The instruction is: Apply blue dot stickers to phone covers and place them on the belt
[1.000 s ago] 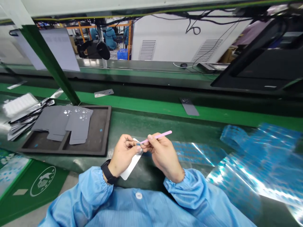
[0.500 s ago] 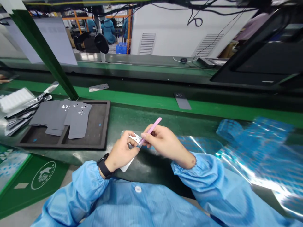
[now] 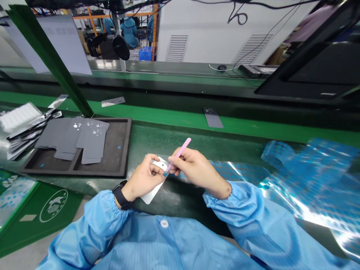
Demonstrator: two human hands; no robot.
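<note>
My left hand (image 3: 147,174), with a black watch on the wrist, curls over a white phone back panel (image 3: 152,195) and grips it. The panel's upper end, with round camera holes, shows between my hands, along with a clear film edge. In my right hand (image 3: 194,167) is a pair of pink tweezers (image 3: 180,150), pinched between thumb and fingers and slanting down to the left. Their tip meets a small blue piece (image 3: 165,173) beside my left thumb, above the panel. My left palm hides the panel's middle.
To the left, a black tray (image 3: 114,150) holds several grey panels (image 3: 94,146) beside a pile of strips (image 3: 30,131). Blue-dotted film sheets (image 3: 303,183) spread at the right. A grey panel (image 3: 213,119) and a silver strip (image 3: 113,101) lie on the green belt (image 3: 157,114). A monitor (image 3: 317,71) stands at right.
The view has shifted slightly. The grey panel and silver strip on the belt have moved a little left. Both hands keep their grips, with the tweezers nearly in the same place.
</note>
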